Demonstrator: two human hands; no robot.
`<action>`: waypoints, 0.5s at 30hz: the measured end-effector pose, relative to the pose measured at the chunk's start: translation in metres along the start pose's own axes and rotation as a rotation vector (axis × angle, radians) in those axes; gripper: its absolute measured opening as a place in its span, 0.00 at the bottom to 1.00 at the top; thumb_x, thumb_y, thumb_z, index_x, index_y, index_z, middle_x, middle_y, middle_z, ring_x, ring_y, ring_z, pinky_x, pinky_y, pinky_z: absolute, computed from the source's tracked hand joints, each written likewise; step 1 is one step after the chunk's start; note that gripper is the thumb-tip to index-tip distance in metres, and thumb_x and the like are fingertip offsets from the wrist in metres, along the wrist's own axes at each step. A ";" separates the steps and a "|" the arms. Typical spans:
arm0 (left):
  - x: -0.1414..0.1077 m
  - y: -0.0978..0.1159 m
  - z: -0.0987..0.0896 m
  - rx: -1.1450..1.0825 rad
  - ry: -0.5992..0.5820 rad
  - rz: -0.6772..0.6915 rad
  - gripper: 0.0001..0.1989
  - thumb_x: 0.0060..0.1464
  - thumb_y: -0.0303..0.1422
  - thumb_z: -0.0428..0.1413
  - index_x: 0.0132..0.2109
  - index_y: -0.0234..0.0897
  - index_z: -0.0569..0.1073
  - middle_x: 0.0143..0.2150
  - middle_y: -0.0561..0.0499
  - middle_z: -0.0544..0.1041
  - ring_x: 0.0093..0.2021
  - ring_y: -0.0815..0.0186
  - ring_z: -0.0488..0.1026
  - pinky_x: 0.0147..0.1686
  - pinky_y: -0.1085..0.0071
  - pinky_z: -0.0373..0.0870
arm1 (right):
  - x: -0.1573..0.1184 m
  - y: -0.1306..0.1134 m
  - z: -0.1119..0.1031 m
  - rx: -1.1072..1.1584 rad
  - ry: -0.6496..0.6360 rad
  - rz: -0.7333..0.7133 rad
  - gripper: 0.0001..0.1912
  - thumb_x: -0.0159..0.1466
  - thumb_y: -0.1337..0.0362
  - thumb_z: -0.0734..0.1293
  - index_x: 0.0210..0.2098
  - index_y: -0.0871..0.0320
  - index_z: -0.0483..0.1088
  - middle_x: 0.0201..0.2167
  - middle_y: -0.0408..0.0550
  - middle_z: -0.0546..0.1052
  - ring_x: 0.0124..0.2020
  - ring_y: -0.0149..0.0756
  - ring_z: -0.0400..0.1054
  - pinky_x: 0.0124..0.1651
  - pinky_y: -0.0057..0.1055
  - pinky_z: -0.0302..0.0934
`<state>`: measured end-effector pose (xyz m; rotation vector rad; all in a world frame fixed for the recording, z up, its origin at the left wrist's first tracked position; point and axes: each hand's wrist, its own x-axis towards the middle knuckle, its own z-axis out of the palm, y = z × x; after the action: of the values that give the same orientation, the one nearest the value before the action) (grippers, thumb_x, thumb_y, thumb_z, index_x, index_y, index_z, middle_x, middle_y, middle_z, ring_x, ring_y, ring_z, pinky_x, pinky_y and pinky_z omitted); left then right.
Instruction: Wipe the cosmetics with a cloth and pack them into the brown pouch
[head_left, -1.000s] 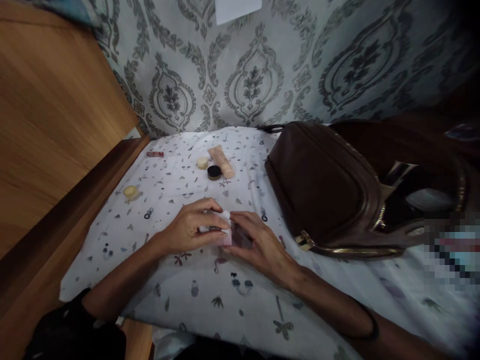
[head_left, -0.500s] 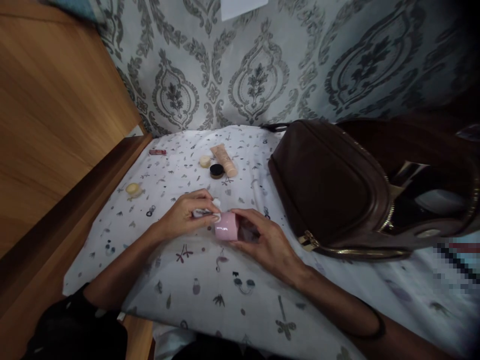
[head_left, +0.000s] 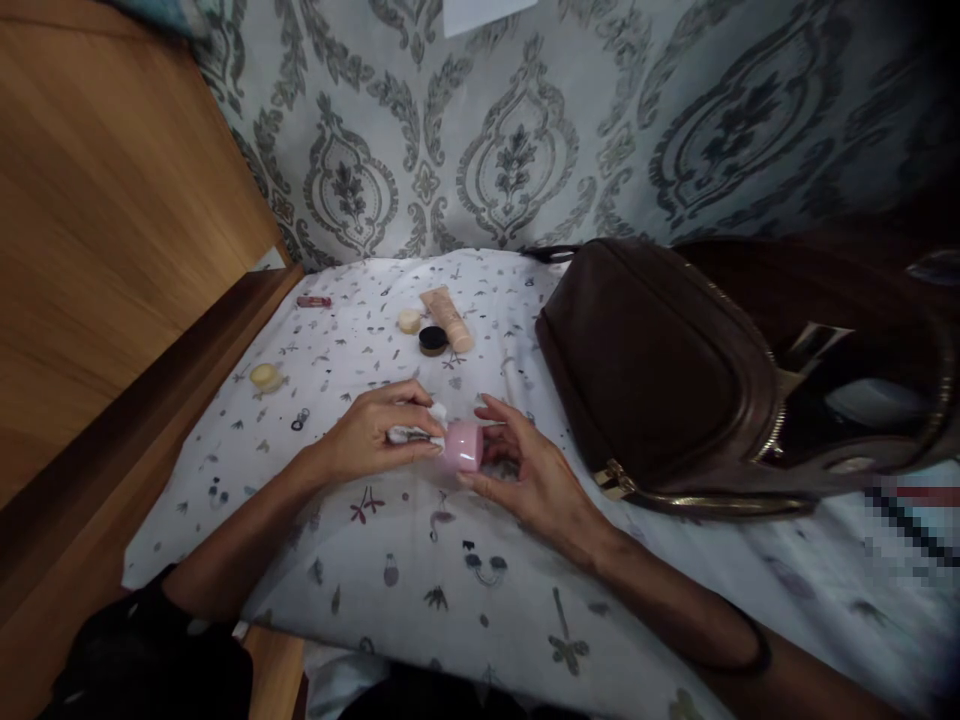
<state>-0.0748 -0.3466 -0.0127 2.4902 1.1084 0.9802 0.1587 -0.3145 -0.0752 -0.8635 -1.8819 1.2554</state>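
Note:
Between my two hands is a small glossy pink jar (head_left: 465,447), tilted on its side just above the sheet. My right hand (head_left: 536,480) steadies it from the right, thumb underneath and some fingers at its end, index finger raised. My left hand (head_left: 379,430) pinches a crumpled white tissue (head_left: 438,411), its fingertips against the jar's left end. Beyond the hands lie a beige squeeze tube (head_left: 448,318), a small black-lidded pot (head_left: 432,341) and a small cream-coloured pot (head_left: 409,321).
A large dark brown leather bag (head_left: 660,370) stands unzipped on the right. Farther left on the patterned sheet (head_left: 352,360) are a yellow pot (head_left: 264,377) and a small red tube (head_left: 313,301). A wooden panel (head_left: 127,200) borders the left side; patterned fabric rises behind.
The pink jar has shifted slightly right and turned a little. My right hand's fingers have loosened and lifted from its upper side. My left hand with the tissue has followed the jar slightly.

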 end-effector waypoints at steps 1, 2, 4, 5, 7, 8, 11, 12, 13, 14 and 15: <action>0.000 0.002 0.001 0.010 0.004 0.013 0.08 0.61 0.35 0.59 0.41 0.35 0.80 0.40 0.46 0.74 0.41 0.65 0.74 0.38 0.71 0.73 | 0.000 0.001 0.000 -0.003 0.003 -0.020 0.42 0.56 0.52 0.76 0.65 0.53 0.59 0.61 0.59 0.67 0.47 0.43 0.74 0.50 0.45 0.73; 0.001 0.004 0.002 0.018 0.009 0.024 0.08 0.61 0.35 0.59 0.41 0.35 0.80 0.40 0.46 0.74 0.40 0.65 0.74 0.38 0.71 0.73 | 0.000 0.001 0.000 -0.025 -0.001 -0.043 0.39 0.56 0.53 0.76 0.63 0.52 0.63 0.63 0.58 0.66 0.47 0.43 0.74 0.50 0.45 0.73; 0.001 0.009 0.006 0.027 0.023 0.043 0.08 0.62 0.35 0.59 0.42 0.35 0.80 0.41 0.45 0.74 0.40 0.65 0.74 0.38 0.71 0.73 | -0.001 0.001 -0.002 -0.104 -0.024 -0.089 0.32 0.56 0.55 0.76 0.58 0.52 0.69 0.64 0.57 0.64 0.47 0.43 0.74 0.51 0.46 0.73; 0.001 0.012 0.008 0.032 0.029 0.050 0.08 0.62 0.35 0.58 0.42 0.36 0.80 0.41 0.45 0.75 0.40 0.65 0.74 0.38 0.71 0.73 | -0.002 0.000 -0.002 -0.148 -0.036 -0.110 0.30 0.56 0.56 0.76 0.57 0.52 0.71 0.64 0.57 0.64 0.49 0.45 0.74 0.52 0.47 0.73; 0.002 0.017 0.012 0.049 0.041 0.055 0.08 0.63 0.35 0.57 0.42 0.36 0.79 0.41 0.45 0.75 0.40 0.65 0.74 0.38 0.70 0.73 | -0.003 -0.003 -0.003 -0.220 -0.043 -0.152 0.28 0.56 0.58 0.76 0.56 0.51 0.72 0.63 0.57 0.65 0.54 0.49 0.72 0.54 0.49 0.71; 0.002 0.020 0.014 0.060 0.046 0.057 0.08 0.63 0.35 0.57 0.42 0.36 0.79 0.41 0.45 0.75 0.40 0.65 0.74 0.39 0.70 0.73 | -0.004 -0.004 -0.003 -0.243 -0.043 -0.173 0.28 0.56 0.59 0.77 0.55 0.52 0.72 0.63 0.57 0.66 0.57 0.50 0.70 0.56 0.49 0.70; 0.002 0.022 0.016 0.070 0.056 0.048 0.09 0.63 0.35 0.57 0.43 0.36 0.79 0.41 0.45 0.74 0.41 0.64 0.75 0.39 0.70 0.73 | -0.005 -0.005 -0.002 -0.263 -0.077 -0.220 0.25 0.57 0.59 0.76 0.53 0.53 0.73 0.57 0.55 0.72 0.56 0.49 0.70 0.55 0.45 0.70; 0.002 0.021 0.016 0.061 0.052 0.038 0.09 0.63 0.35 0.57 0.43 0.36 0.79 0.41 0.45 0.74 0.41 0.64 0.75 0.40 0.70 0.73 | -0.005 -0.005 -0.001 -0.256 -0.096 -0.219 0.25 0.57 0.59 0.76 0.54 0.53 0.72 0.53 0.53 0.75 0.52 0.48 0.73 0.53 0.44 0.71; 0.002 0.019 0.014 0.047 0.043 0.024 0.09 0.63 0.35 0.57 0.44 0.36 0.79 0.41 0.45 0.74 0.41 0.65 0.74 0.40 0.70 0.73 | -0.004 -0.005 -0.001 -0.247 -0.110 -0.209 0.26 0.57 0.59 0.76 0.54 0.53 0.72 0.49 0.52 0.77 0.47 0.45 0.75 0.50 0.42 0.73; 0.002 0.017 0.013 0.033 0.030 0.008 0.09 0.63 0.35 0.57 0.44 0.36 0.79 0.41 0.46 0.74 0.41 0.65 0.74 0.40 0.70 0.73 | -0.004 -0.005 0.000 -0.237 -0.116 -0.191 0.27 0.57 0.58 0.76 0.55 0.53 0.71 0.45 0.50 0.79 0.43 0.43 0.75 0.47 0.41 0.73; 0.001 0.014 0.010 0.019 0.015 -0.010 0.08 0.63 0.35 0.57 0.44 0.36 0.79 0.40 0.46 0.74 0.41 0.65 0.74 0.40 0.70 0.73 | -0.004 -0.006 0.000 -0.225 -0.115 -0.169 0.29 0.57 0.58 0.76 0.56 0.53 0.71 0.44 0.49 0.79 0.40 0.42 0.75 0.45 0.40 0.73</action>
<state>-0.0596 -0.3544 -0.0132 2.4939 1.1392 0.9914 0.1599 -0.3193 -0.0705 -0.7404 -2.1694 1.0236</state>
